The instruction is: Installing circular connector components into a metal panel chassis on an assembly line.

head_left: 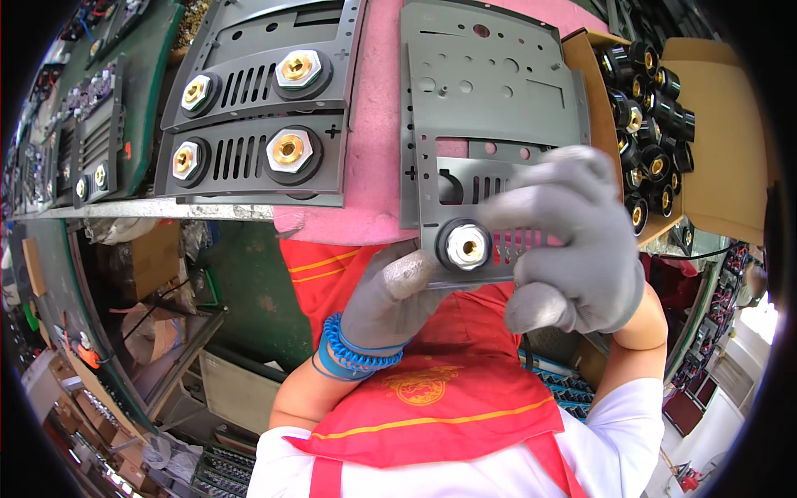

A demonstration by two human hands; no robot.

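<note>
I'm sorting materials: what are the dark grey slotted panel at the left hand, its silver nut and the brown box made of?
Dark grey slotted panel: probably painted sheet metal; thin, folded, satin. Silver nut: likely plated metal; bright glints. Brown box: apparently cardboard; matte, broad flap.

Grey panel (427, 199) with hex nut (466, 247) was held
Left hand (388, 295) gripped near corner, right hand (573, 245) blurred above; black fittings (656, 166) sat in carton (710, 133) at right

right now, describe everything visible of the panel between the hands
The grey panel, metal by its look, faces up with vertical slots and an unfilled round opening. A black-ringed fitting with a silver nut sits at its lower left. The left hand meets that corner; the blurred right hand hides its right side.
</note>
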